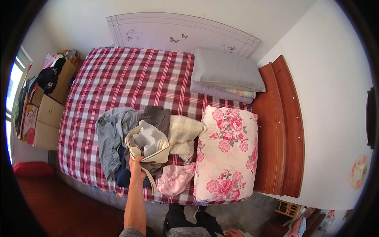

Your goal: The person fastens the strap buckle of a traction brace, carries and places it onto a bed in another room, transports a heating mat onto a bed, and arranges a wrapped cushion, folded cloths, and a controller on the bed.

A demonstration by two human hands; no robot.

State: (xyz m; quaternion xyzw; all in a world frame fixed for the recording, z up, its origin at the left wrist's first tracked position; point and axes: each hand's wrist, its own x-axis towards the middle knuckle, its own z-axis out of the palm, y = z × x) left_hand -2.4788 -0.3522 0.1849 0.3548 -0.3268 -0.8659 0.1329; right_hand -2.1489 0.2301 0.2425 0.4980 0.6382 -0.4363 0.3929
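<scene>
My left hand [137, 166] has its grip closed on the near rim of a cream bag [158, 157], thumb side up, mouth gaping. The bag sits over the clothes pile, mid-bed; can't tell whether it rests on them or hangs just above. Pale grey stuff [149, 138] shows inside, lining or contents, can't say. A strap [150, 182] dangles toward me. My right hand [234, 233] is cut by the lower edge, away from the bed; can't tell its grip.

Progress, my call: partway. Looks done: floral quilt [227, 158] folded into a thick block at the right, grey pillow [229, 70] stacked on folded lilac bedding [215, 93], plaid sheet [130, 79] spread mostly flat.

Looks left: everything loose. Grey-green shirt-like garment [108, 136] is crumpled left of the bag, dark grey cloth [158, 116] behind it, navy cloth [123, 173] under the near side, pale yellow checked cloth [183, 128] between bag and quilt, pink cloth [173, 181] bunched just beside the quilt. None of these is folded. Bag itself unsettled, so that part reads as midway.
</scene>
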